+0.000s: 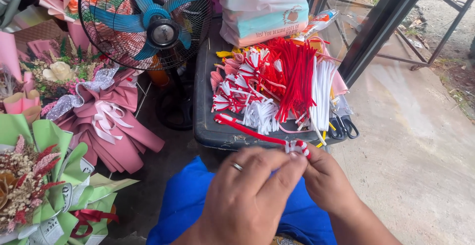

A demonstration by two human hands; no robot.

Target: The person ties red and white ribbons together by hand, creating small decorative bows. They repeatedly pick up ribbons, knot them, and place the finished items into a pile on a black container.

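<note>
A dark plastic table (208,126) with a scuffed rim carries a fuzzy heap of red and white pipe cleaners (292,81), straight and bristly. Left of it stands a wire-caged fan (146,22) with blue blades, beside paper-wrapped bouquets (104,116) in pink and green folds. Black-handled scissors (344,126) lie at the table's right edge. Just before the near rim, the left hand (247,195) and right hand (326,180) press together, fingertips pinching a small red-and-white twisted pipe-cleaner piece (297,147).

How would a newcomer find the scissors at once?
Find the dark tray under the fan, piled with red and white pipe cleaners. At its right front corner lie the scissors, the only black-handled metal tool there.
</note>
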